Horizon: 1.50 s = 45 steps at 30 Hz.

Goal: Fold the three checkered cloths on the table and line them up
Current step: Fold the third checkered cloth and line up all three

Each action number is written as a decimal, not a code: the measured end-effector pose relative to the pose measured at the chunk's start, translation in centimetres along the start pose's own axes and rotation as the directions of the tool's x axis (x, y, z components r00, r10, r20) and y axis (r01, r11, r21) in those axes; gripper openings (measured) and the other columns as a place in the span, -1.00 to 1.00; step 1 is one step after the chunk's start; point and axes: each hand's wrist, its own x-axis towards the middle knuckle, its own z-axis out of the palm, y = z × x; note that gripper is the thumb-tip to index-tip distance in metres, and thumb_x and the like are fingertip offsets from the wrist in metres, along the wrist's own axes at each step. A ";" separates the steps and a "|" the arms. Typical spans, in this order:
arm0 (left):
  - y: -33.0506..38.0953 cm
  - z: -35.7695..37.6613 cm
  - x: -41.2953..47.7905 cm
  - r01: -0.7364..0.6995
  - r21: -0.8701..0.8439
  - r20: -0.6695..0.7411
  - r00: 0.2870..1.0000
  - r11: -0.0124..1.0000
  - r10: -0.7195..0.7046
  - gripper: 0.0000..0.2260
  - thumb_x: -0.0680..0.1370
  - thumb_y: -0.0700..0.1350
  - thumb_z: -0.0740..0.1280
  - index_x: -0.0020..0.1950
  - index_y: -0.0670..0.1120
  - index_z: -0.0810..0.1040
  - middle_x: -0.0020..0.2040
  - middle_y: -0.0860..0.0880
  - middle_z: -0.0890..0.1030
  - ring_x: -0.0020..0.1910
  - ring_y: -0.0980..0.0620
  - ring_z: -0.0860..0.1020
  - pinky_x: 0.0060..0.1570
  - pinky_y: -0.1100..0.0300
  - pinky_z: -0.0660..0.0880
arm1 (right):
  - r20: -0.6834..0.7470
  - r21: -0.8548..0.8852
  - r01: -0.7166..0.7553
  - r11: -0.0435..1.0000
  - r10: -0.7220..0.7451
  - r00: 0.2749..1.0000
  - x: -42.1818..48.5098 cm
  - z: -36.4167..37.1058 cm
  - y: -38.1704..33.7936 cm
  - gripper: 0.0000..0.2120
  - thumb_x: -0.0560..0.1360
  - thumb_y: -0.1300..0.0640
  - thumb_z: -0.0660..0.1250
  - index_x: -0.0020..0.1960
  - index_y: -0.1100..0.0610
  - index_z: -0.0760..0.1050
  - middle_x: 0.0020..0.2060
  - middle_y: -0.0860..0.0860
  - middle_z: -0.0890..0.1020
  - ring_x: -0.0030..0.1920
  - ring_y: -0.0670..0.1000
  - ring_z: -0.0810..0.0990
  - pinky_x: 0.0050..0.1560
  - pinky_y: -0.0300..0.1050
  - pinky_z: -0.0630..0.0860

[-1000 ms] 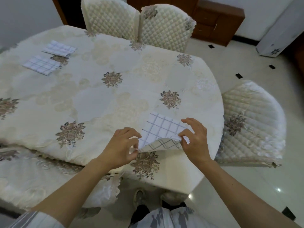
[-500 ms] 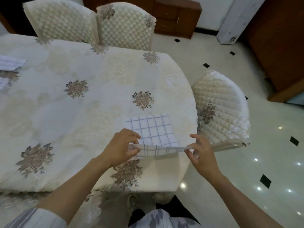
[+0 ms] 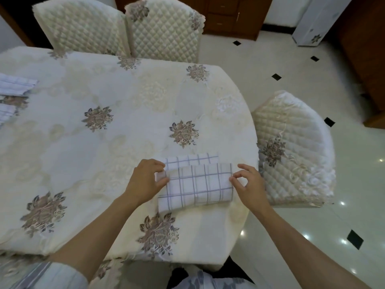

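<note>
At the near right end of the table (image 3: 125, 147), just in front of me, the checkered cloth (image 3: 198, 184) lies with its near half brought up and over itself. A strip of the under layer shows past the far edge of the upper one, so the two edges are not yet flush. My left hand (image 3: 145, 182) grips the left end of the upper layer, fingers and thumb closed on it. My right hand (image 3: 250, 184) pinches the right-hand corner between thumb and forefinger, with the other fingers loose and spread.

Far off at the left edge of view, well apart from this one, lie the other two: the farther cloth (image 3: 16, 85) and, nearer me, the cut-off cloth (image 3: 6, 113). Both look folded flat, but the frame crops them, so I cannot tell their full shape or whether they sit square with each other.

I judge this to be the last of the three, with its first fold almost down. Left to do: square the edges, press the crease and probably fold again to match the pair. Then it has to go across to join them — the lining-up is not done while this one sits so far away.
</note>
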 end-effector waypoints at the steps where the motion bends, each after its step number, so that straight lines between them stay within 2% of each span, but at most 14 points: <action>1: -0.2 0.2 0.6 0.030 -0.015 0.003 1.000 0.999 -0.030 -0.84 0.44 -0.05 0.52 -0.07 -0.08 0.65 0.12 -0.02 0.63 0.12 -0.07 0.50 0.10 0.05 0.40 | 0.012 -0.005 -0.016 1.000 0.016 1.000 0.8 0.1 0.0 -0.91 0.49 0.10 0.42 -0.18 -0.03 0.57 0.26 -0.06 0.48 0.32 -0.04 0.38 0.24 -0.21 0.18; 6: -0.2 1.3 3.0 0.223 -0.130 -0.073 0.970 0.966 -0.233 -0.77 0.39 -0.13 0.56 -0.03 -0.19 0.68 0.06 -0.10 0.66 0.08 -0.09 0.56 0.06 0.21 0.33 | 0.068 -0.094 -0.025 0.995 0.031 0.997 4.8 1.4 0.6 -0.95 0.48 0.10 0.42 -0.17 0.03 0.60 0.28 0.04 0.48 0.36 0.03 0.34 0.27 -0.19 0.17; 9: 0.0 1.8 4.2 0.315 -0.179 -0.057 0.942 0.932 -0.329 -0.76 0.34 0.06 0.45 -0.24 -0.11 0.56 -0.19 -0.09 0.56 -0.13 0.00 0.49 -0.12 0.23 0.29 | 0.092 -0.137 -0.040 0.990 0.053 0.994 6.7 2.3 1.3 -0.94 0.45 0.08 0.42 -0.20 -0.01 0.60 0.27 0.07 0.49 0.37 0.04 0.33 0.35 -0.01 0.23; 11: -0.5 2.5 4.7 0.361 -0.193 -0.059 0.924 0.912 -0.378 -0.68 0.28 0.06 0.38 -0.37 -0.20 0.49 -0.23 -0.17 0.58 -0.17 -0.01 0.48 -0.14 0.15 0.32 | 0.113 -0.143 -0.038 0.989 0.055 0.992 7.6 2.9 1.4 -0.89 0.45 0.07 0.43 -0.24 -0.05 0.57 0.26 0.08 0.50 0.37 0.05 0.35 0.35 0.04 0.27; 13: -1.2 3.1 5.1 0.419 -0.173 -0.043 0.901 0.892 -0.431 -0.72 0.29 -0.01 0.45 -0.41 -0.19 0.49 -0.09 -0.20 0.64 -0.04 -0.11 0.55 -0.04 0.16 0.37 | 0.123 -0.172 -0.041 0.984 0.063 0.990 8.4 3.3 1.2 -0.87 0.45 0.08 0.43 -0.26 -0.05 0.56 0.26 0.09 0.50 0.37 0.05 0.37 0.32 0.04 0.30; 16: -1.6 3.7 5.4 0.480 -0.103 -0.032 0.874 0.871 -0.485 -0.78 0.35 -0.14 0.53 -0.37 -0.02 0.50 0.18 -0.15 0.58 0.21 -0.20 0.48 0.14 0.10 0.36 | 0.117 -0.202 -0.044 0.978 0.069 0.991 9.2 3.6 0.8 -0.89 0.44 0.12 0.44 -0.26 0.00 0.57 0.30 0.11 0.47 0.37 0.06 0.35 0.31 0.06 0.28; 21: -1.6 4.4 5.6 0.487 -0.039 -0.050 0.871 0.873 -0.488 -0.88 0.39 -0.16 0.49 -0.30 -0.10 0.58 0.26 -0.10 0.51 0.26 -0.18 0.38 0.09 0.10 0.33 | 0.126 -0.244 -0.033 0.969 0.065 0.990 9.6 4.3 1.3 -0.97 0.45 0.14 0.43 -0.16 0.08 0.62 0.44 0.12 0.32 0.47 0.09 0.17 0.35 0.05 0.15; 24: -1.7 4.6 5.7 0.477 -0.005 -0.067 0.877 0.879 -0.476 -0.92 0.41 -0.14 0.47 -0.17 -0.12 0.61 0.26 -0.08 0.50 0.24 -0.16 0.39 0.06 0.04 0.41 | 0.118 -0.262 -0.037 0.964 0.071 0.990 9.7 4.4 1.5 -0.95 0.44 0.15 0.42 -0.10 0.08 0.61 0.46 0.13 0.29 0.48 0.10 0.15 0.36 0.07 0.16; 27: -1.3 4.6 5.4 0.463 -0.022 -0.090 0.882 0.886 -0.463 -0.59 0.41 -0.12 0.47 0.23 -0.10 0.50 0.28 -0.08 0.45 0.26 -0.14 0.38 0.12 0.01 0.41 | 0.104 -0.263 -0.011 0.965 0.040 0.994 9.5 4.2 1.3 -0.74 0.43 0.14 0.43 0.11 0.07 0.55 0.49 0.13 0.23 0.48 0.12 0.15 0.35 0.14 0.19; 29: -0.9 4.5 5.1 0.446 -0.030 -0.112 0.888 0.894 -0.447 -0.43 0.42 -0.11 0.48 0.38 -0.08 0.38 0.33 -0.08 0.41 0.30 -0.13 0.36 0.20 -0.03 0.41 | 0.120 -0.288 0.061 0.956 -0.027 0.992 9.3 4.3 1.1 -0.63 0.45 0.10 0.43 0.24 0.04 0.49 0.51 0.12 0.18 0.49 0.13 0.14 0.35 0.16 0.21; 33: 0.1 5.2 3.9 0.319 0.108 -0.083 0.947 0.942 -0.312 -0.39 0.42 -0.02 0.48 0.42 -0.02 0.36 0.41 -0.09 0.36 0.36 -0.15 0.32 0.24 -0.12 0.41 | 0.244 -0.388 0.253 0.886 -0.166 0.955 8.3 5.3 0.9 -0.47 0.52 -0.06 0.35 0.45 0.00 0.33 0.56 0.13 0.00 0.55 0.15 -0.02 0.43 0.16 0.13; 39: 3.0 8.4 1.7 0.093 0.314 0.055 0.992 0.945 -0.116 -0.39 0.44 0.14 0.43 0.43 -0.03 0.39 0.50 -0.15 0.29 0.41 -0.22 0.32 0.27 -0.17 0.38 | 0.393 -0.482 0.370 0.794 -0.182 0.901 4.7 7.2 0.4 -0.22 0.53 -0.21 0.24 0.59 -0.04 -0.07 0.52 0.11 -0.37 0.53 0.13 -0.36 0.49 0.14 -0.11; 42: 3.4 10.1 0.0 0.030 0.339 0.062 0.997 0.940 -0.054 -0.30 0.43 0.23 0.41 0.48 -0.06 0.34 0.54 -0.15 0.24 0.46 -0.20 0.27 0.33 -0.15 0.32 | 0.442 -0.493 0.416 0.764 -0.192 0.876 3.0 7.5 0.6 -0.16 0.48 -0.35 0.19 0.59 -0.04 -0.08 0.52 0.12 -0.38 0.52 0.14 -0.38 0.48 0.12 -0.20; 45: 3.1 10.8 -1.3 0.014 0.377 0.103 0.993 0.926 -0.058 -0.23 0.44 0.31 0.36 0.52 -0.06 0.28 0.56 -0.15 0.19 0.49 -0.17 0.22 0.37 -0.17 0.28 | 0.438 -0.517 0.398 0.758 -0.165 0.883 1.8 7.8 1.2 -0.13 0.44 -0.38 0.22 0.58 -0.05 -0.03 0.53 0.13 -0.34 0.53 0.15 -0.36 0.49 0.15 -0.15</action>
